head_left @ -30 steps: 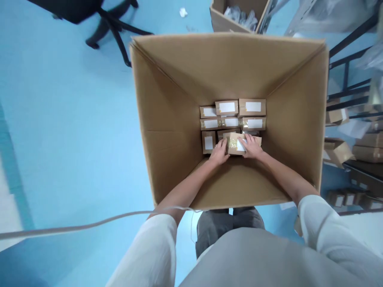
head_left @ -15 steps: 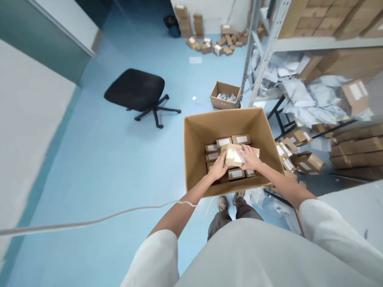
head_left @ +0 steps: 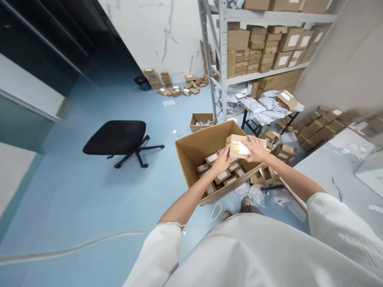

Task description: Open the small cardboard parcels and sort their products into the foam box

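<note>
A small brown cardboard box (head_left: pixel 235 144) with a white label and shiny tape is held between my two hands, raised over the right part of a large open carton (head_left: pixel 191 153). My left hand (head_left: pixel 223 159) grips its left end, with the thumb along the near side. Across the top and right part lies my right hand (head_left: pixel 255 150), its fingers on the label. Several labelled small boxes (head_left: pixel 222 175) lie in the bottom of the carton, some hidden by my left forearm.
A black chair (head_left: pixel 116 137) stands on the left. Behind the carton are a small open box (head_left: pixel 202 121) and a metal shelf (head_left: pixel 269 75) full of boxes. Grey mailing bags (head_left: pixel 266 105) cover a low table. A white table (head_left: pixel 338 167) is at right; a cable (head_left: pixel 89 242) crosses the lower left.
Both hands have lifted the small box up and towards the carton's right side, uncovering more boxes below. The camera view has tilted up and turned, showing more of the shelf.
</note>
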A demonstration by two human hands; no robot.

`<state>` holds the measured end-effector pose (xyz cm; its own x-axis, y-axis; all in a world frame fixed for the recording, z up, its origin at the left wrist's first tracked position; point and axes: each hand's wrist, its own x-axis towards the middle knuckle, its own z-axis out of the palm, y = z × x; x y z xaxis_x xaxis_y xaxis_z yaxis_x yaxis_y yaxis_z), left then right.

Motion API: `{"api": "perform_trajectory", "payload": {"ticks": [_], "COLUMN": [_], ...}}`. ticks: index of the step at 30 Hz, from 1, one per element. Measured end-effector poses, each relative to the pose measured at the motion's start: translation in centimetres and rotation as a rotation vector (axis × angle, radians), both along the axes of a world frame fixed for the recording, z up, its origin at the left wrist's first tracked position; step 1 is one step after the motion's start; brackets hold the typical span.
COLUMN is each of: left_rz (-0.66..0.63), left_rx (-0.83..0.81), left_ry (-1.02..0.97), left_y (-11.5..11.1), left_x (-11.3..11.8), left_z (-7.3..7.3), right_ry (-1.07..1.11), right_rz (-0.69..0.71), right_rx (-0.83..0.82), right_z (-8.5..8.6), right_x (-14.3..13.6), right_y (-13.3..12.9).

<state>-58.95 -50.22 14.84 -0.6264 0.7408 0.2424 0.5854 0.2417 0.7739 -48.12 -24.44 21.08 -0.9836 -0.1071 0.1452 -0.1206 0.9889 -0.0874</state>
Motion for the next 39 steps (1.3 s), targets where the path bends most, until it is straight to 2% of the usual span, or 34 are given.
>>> {"api": "perform_trajectory", "payload": {"ticks": [4, 10, 16, 21, 28, 31, 34, 39], "left_rz": [-0.141, -0.366, -0.525, -0.607, -0.617, -0.609, -0.603, -0.597], "left_rx": [0.009, -0.01, -0.077, -0.157, -0.259, -0.25, -0.262, -0.293], "left_ry": [-0.012, -0.032, -0.092, -0.16, -0.201, -0.217, -0.225, -0.196], "left_y": [4.5, 11.9, 19.5, 24.9, 30.4, 32.4, 34.5, 37.3], "left_x": [1.8, 5.9, 11.0, 15.3, 20.3, 21.6, 22.7, 24.0], "left_z": [-0.2, -1.9, -4.6, -7.4, -10.7, -11.6, -12.1, -12.4], "right_ry": [0.009, -0.002, -0.047, -0.108, -0.174, -0.19, -0.184, -0.157], "right_rz": [-0.149, -0.366, -0.555, -0.649, -0.723, -0.765, -0.834, -1.006], "right_rx": [0.015, 0.0, -0.034, -0.089, -0.181, -0.219, -0.25, -0.296], "right_z": [-0.3, -2.9, -5.8, -9.3, -14.2, -15.5, -15.7, -15.0], "right_x": [5.4, 14.4, 22.8, 28.2, 32.1, 32.8, 33.5, 35.0], "right_y": [2.8, 6.8, 10.4, 13.8, 19.1, 20.9, 22.0, 23.1]}}
